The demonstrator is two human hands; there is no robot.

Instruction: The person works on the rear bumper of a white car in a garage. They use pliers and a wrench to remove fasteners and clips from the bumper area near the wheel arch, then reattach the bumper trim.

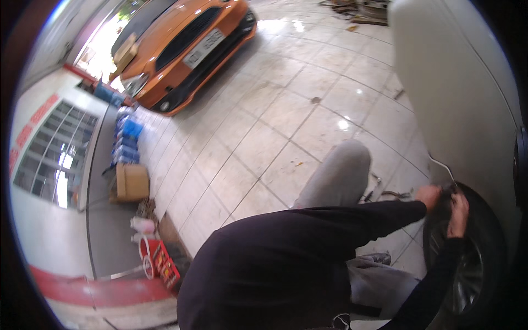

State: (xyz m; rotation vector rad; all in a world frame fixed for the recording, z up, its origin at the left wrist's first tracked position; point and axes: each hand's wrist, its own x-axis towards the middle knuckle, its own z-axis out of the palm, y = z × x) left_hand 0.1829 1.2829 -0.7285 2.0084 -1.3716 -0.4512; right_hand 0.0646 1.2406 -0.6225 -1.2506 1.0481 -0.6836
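Both hands meet at the top edge of a black tyre (487,220) with a spoked wheel (467,280), beside the pale car body (456,77). My left hand (429,197) is closed, its fingertips hidden near something small and dark. Close beside it, my right hand (458,213) is bent upward with its fingers curled at the same spot. What they grip is too small and blurred to name. A thin, bent, pale rod or tube (443,164) runs from the car body down to the fingers.
Pliers-like tool (396,194) and other small metal tools (376,179) lie on the tiled floor (264,159) by my bent knee (346,165). An orange car (192,49) stands at the far left. Along the left wall are a cardboard box (132,182), blue packs (126,143) and a red container (163,261).
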